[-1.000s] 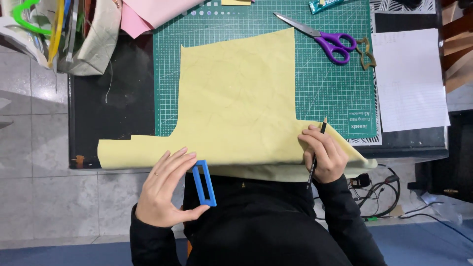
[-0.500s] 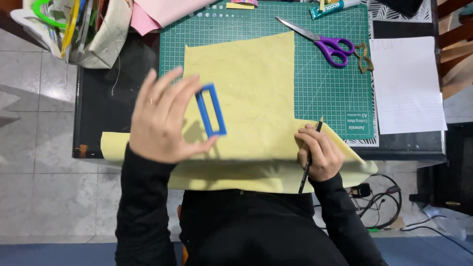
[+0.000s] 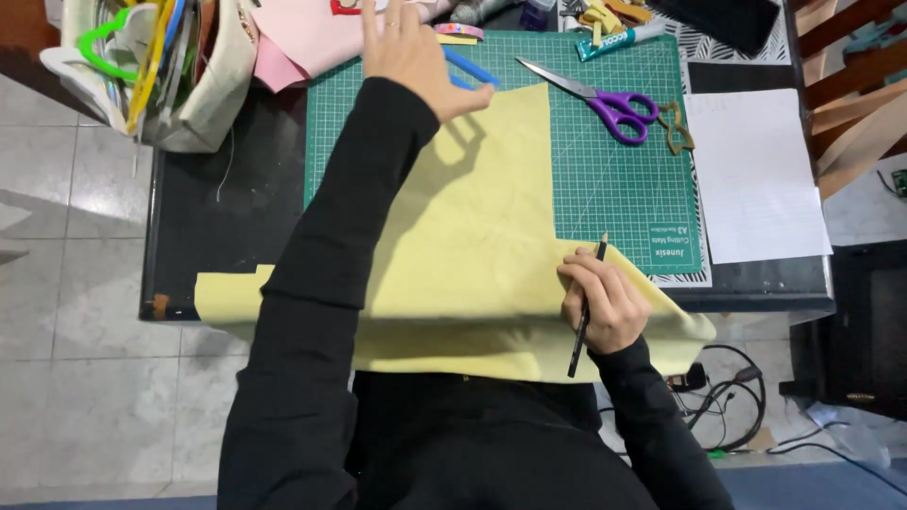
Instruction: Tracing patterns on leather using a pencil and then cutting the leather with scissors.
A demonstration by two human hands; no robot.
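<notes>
The left hand (image 3: 408,52) has swung its pinched blue rectangular frame (image 3: 470,69), partly hidden, beyond the yellow fabric (image 3: 472,236); right hand (image 3: 605,304) grips a black pen (image 3: 586,307)

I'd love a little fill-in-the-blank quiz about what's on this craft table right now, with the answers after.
1. The right hand holds a black ____ and rests on the fabric.
2. The fabric is pale ____ and lies partly on the green cutting mat.
3. The scissors on the mat have ____ handles.
4. The left hand holds a ____ rectangular frame at the far edge of the mat.

Missing words: pen; yellow; purple; blue
</notes>
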